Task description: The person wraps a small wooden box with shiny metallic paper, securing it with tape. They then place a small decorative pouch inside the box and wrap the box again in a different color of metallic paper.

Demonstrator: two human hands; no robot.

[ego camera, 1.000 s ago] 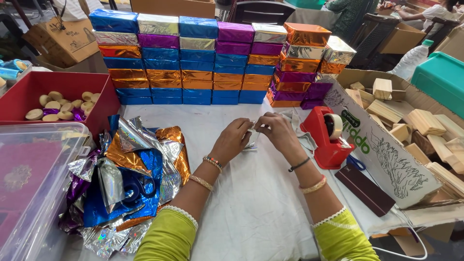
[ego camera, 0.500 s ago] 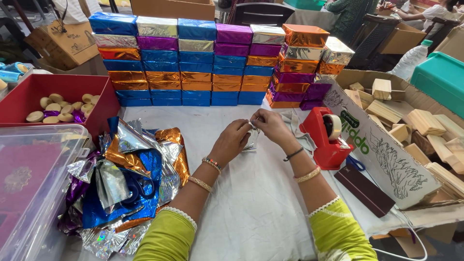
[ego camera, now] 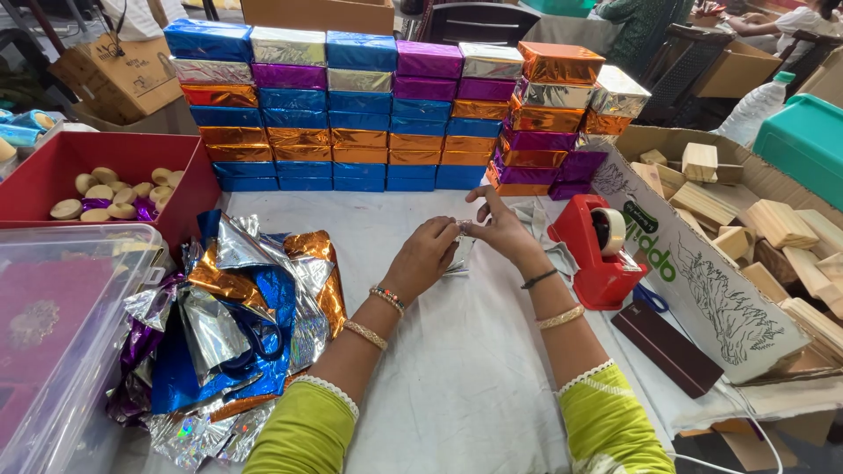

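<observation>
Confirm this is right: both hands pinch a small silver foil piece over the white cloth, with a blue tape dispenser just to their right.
Not quite. The tape dispenser is red, not blue, as the head view shows. The rest holds: the left hand and right hand pinch the small silver foil piece over the white cloth.

I count one tape dispenser (ego camera: 600, 254), one red tray (ego camera: 132, 154), one bottle (ego camera: 746, 110), and two hands of mine.

A white-clothed table (ego camera: 457, 377) stands before dark chairs (ego camera: 474, 22) in even light.
</observation>
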